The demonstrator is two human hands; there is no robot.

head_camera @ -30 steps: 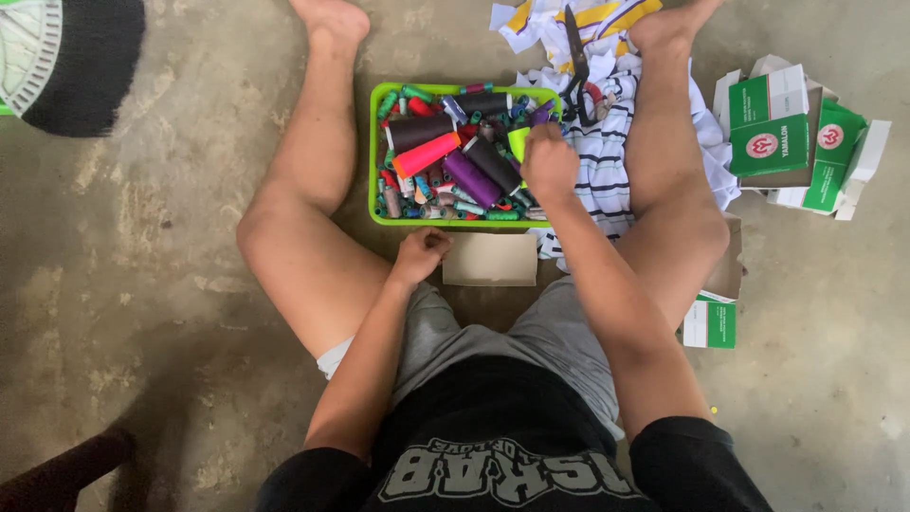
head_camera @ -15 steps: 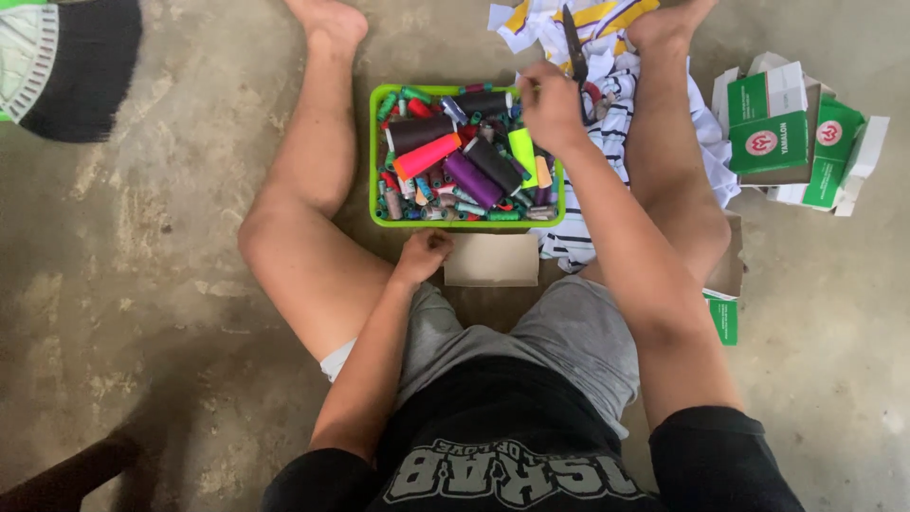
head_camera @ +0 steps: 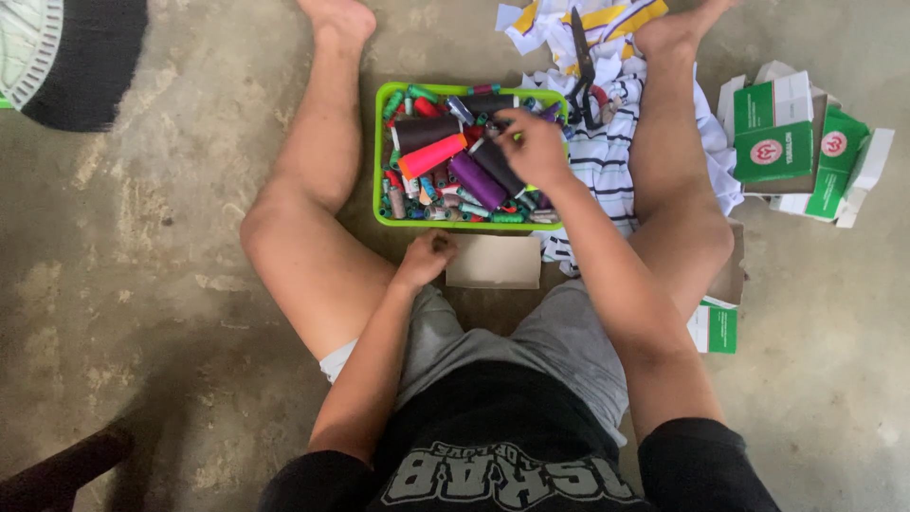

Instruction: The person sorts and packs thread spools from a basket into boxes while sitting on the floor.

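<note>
Upper centre of frame: right hand (head_camera: 533, 150) sits over the green tray (head_camera: 378, 152) of thread spools (head_camera: 479, 180), fingers curled down among them; grip contents cannot be told. Left hand (head_camera: 427, 258) fisted below the tray. Sorting looks barely begun.

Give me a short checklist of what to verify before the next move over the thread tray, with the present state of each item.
1. Right hand is over the green tray, among the spools: ok.
2. What the right hand grips: cannot tell; the fingers are blurred and turned away.
3. Left hand is out of the tray, curled on the floor beside the cardboard piece: ok.
4. Tray sits flat on the floor between the legs: ok.
5. Scissors lie on the striped cloth, apart from both hands: ok.
6. Big spools lie loose and piled, like the pink spool and purple spool; they may roll when disturbed: not ok.
</note>
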